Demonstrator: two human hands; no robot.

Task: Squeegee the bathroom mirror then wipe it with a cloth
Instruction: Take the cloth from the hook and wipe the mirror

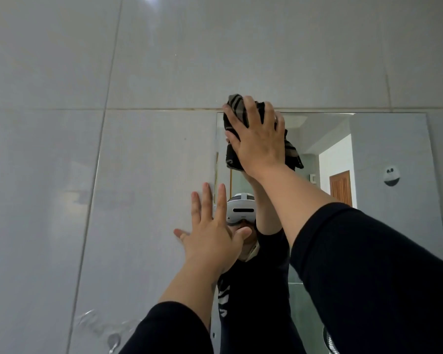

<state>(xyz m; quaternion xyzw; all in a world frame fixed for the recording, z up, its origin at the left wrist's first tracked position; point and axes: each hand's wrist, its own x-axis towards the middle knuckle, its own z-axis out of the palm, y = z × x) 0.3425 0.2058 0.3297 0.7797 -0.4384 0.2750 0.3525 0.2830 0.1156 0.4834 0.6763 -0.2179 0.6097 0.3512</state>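
Head view: looks up at a bathroom wall, with both arms raised toward it.
Tiled wall (164, 60): large glossy pale grey tiles with thin grout lines; it fills the left and top of the view and surrounds the mirror.
Mirror (389, 149): frameless rectangle fixed flat on the wall, right of centre; its top edge runs just under a horizontal grout line. It reflects a person in a dark top wearing a white headset, a lit doorway with a wooden door, and more grey tile.
Sleeves (368, 277): dark long sleeves pushed back, leaving both forearms bare.
Right hand (260, 141): raised at the mirror's upper left corner, palm toward the glass, fingers spread and curled over the cloth, pressing it against the surface.
Left hand (210, 233): open and flat, fingers apart and pointing up, holding nothing; it lies over the mirror's left edge, lower than the right hand. Whether the palm touches the wall cannot be told.
Cloth (237, 108): dark, bunched, with pale stripes; trapped between the right palm and the glass at the top left corner, one end overlapping the tile above, a loose end hanging below the hand.
Wall fitting (391, 176): small white rounded piece with dark marks, seen at the mirror's right side.
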